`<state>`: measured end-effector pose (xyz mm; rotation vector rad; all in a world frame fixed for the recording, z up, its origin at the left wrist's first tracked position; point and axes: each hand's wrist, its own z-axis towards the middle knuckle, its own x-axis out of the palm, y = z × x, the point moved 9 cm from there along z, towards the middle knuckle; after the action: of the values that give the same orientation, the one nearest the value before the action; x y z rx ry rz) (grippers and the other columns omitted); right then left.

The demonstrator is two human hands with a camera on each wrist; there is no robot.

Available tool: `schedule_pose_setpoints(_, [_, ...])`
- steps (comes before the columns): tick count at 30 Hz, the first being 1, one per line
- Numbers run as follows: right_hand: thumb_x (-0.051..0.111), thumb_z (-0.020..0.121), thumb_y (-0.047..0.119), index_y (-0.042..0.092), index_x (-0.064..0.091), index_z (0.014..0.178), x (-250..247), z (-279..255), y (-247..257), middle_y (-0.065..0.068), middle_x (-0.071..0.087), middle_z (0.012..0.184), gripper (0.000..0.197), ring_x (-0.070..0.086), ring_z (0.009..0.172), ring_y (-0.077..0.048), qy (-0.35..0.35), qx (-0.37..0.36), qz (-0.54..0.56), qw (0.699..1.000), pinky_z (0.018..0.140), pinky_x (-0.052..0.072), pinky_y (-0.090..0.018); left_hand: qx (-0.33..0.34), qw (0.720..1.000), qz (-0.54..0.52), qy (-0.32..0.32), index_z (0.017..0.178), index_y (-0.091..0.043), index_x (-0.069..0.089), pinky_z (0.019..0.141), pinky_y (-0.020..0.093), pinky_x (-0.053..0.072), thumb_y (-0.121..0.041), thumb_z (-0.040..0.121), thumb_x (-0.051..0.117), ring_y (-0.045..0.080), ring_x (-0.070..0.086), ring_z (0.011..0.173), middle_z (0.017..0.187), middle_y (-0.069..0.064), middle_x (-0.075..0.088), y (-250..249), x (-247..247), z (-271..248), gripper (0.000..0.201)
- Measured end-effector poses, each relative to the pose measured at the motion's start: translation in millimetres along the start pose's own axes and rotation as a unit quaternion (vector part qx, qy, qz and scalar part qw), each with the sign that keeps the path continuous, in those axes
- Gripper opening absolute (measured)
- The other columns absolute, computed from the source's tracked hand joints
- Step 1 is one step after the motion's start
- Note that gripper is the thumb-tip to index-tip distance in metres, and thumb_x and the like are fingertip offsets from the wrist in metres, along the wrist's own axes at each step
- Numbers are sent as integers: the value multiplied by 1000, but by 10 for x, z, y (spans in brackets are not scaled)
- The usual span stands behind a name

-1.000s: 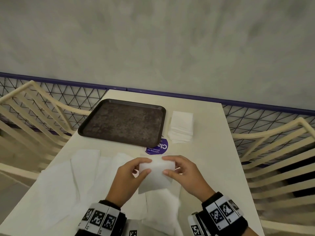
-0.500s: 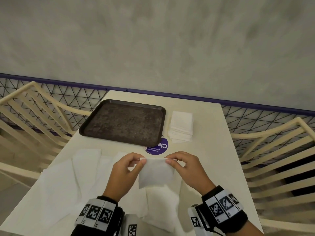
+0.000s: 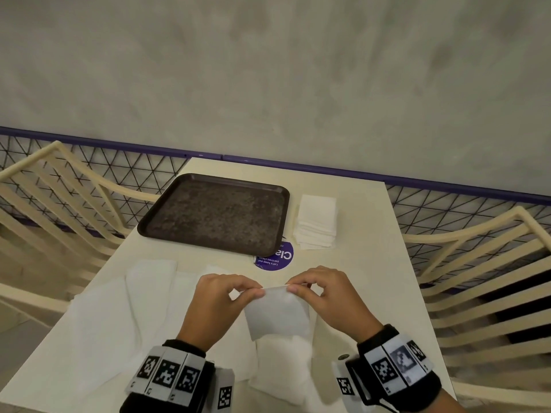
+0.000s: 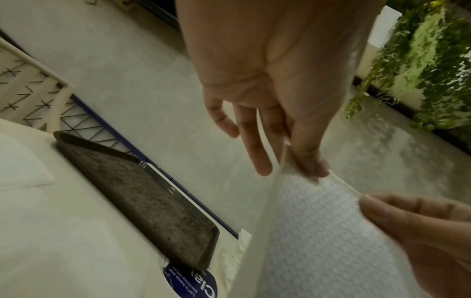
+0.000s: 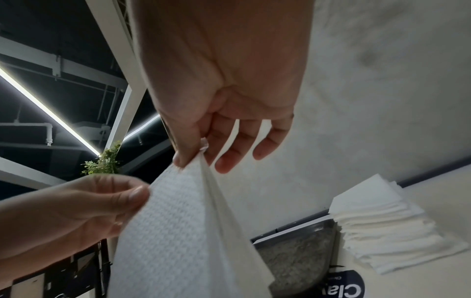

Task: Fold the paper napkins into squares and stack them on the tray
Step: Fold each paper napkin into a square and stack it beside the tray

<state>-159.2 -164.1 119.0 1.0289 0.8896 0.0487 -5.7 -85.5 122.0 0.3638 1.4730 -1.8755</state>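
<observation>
A: Hands?
B: Left hand point(image 3: 222, 305) and right hand point(image 3: 323, 296) each pinch a top corner of the napkin point(image 3: 277, 315), near the surface's point(image 3: 366, 263) near edge.
A: Text?
B: Purple sticker point(image 3: 275, 259), "Let's keep our…", beside the tray point(image 3: 217, 213).

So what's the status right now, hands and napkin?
Left hand and right hand pinch the folded white paper napkin by its top corners, above the table. Dark rectangular tray bare. Path unobstructed.

Cream table point(image 3: 372, 287): dark tray point(image 3: 217, 214), napkin stack point(image 3: 316, 222), purple sticker point(image 3: 275, 257), prob. unfolded napkins point(image 3: 119, 308).
</observation>
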Motion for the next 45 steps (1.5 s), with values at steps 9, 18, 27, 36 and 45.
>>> schedule_pose_setpoints(9, [68, 84, 20, 21, 74, 85, -91, -27, -174, 18, 67, 78, 6, 57, 81, -4, 7, 63, 47, 997, 69, 43, -13, -45, 998, -38, -2, 81, -37, 61, 76, 2, 40, -40, 76, 64, -3, 57, 92, 85, -22, 66, 68, -18, -23, 7])
schedule_pose_setpoints(18, [76, 77, 20, 23, 76, 76, -73, -1, -47, 16, 65, 64, 4, 56, 72, 0, 6, 66, 81, 994, 65, 39, -8, -51, 996, -51, 53, 77, -26, 73, 69, 6, 43, -22, 80, 71, -3, 59, 83, 77, -37, 62, 22, 230, 11, 6])
schedule_pose_setpoints(27, [74, 76, 34, 39, 65, 94, 186, -133, -329, 11, 69, 89, 20, 61, 83, -6, 86, 116, 147, 979, 76, 45, -20, -70, 990, -121, -32, 70, -37, 66, 69, 6, 44, -14, 79, 72, -2, 61, 81, 79, -29, 67, 65, 43, 63, 25])
schedule_pose_setpoints(36, [70, 82, 14, 28, 62, 55, 56, -68, -702, 15, 49, 55, 32, 42, 55, -2, 24, 161, 188, 969, 58, 35, -13, -113, 980, -154, -51, 77, -30, 68, 63, 12, 49, -12, 81, 68, 6, 61, 71, 80, -18, 69, 279, 237, 154, 19])
schedule_pose_setpoints(45, [69, 83, 10, 12, 58, 76, -502, 329, -1535, -3, 48, 64, 13, 44, 53, -5, -119, 272, 218, 930, 49, 41, -15, -218, 973, -68, 38, 75, -26, 62, 61, 6, 45, -14, 85, 64, 10, 59, 68, 69, -7, 65, 864, 812, 181, 16])
